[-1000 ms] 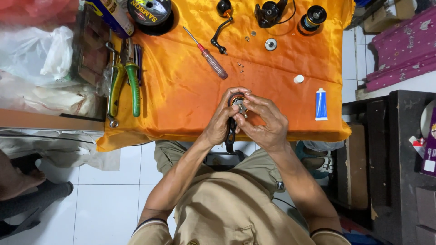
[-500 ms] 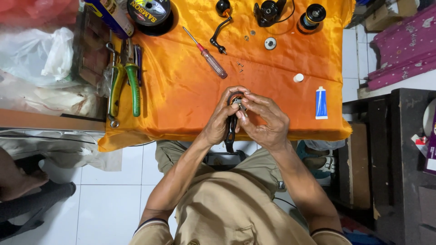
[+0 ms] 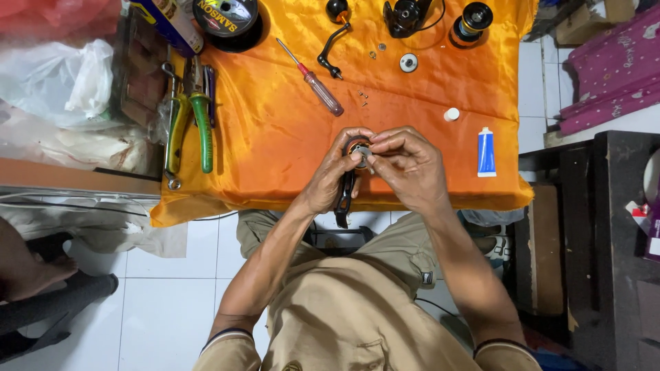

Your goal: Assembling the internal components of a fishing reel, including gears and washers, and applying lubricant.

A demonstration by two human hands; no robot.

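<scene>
Both my hands meet over the near edge of an orange cloth [image 3: 268,137] on a small table. My left hand [image 3: 333,175] grips a black fishing reel body [image 3: 345,192], whose stem hangs down below my palm. My right hand [image 3: 405,165] pinches a small silvery metal part [image 3: 363,154] at the top of the reel body, fingertips touching it. Most of the reel is hidden by my fingers.
On the cloth lie a red-handled screwdriver [image 3: 317,84], a black crank handle [image 3: 331,41], a reel spool [image 3: 471,20], a round metal ring [image 3: 408,63], tiny screws [image 3: 361,95], a white cap [image 3: 451,114], a blue-and-white tube [image 3: 486,152], pliers with green and yellow grips [image 3: 189,120] and a line spool [image 3: 227,20]. Plastic bags [image 3: 62,82] lie left.
My hands stay in the same place on the reel; only the fingers of my right hand shift slightly on the small metal part.
</scene>
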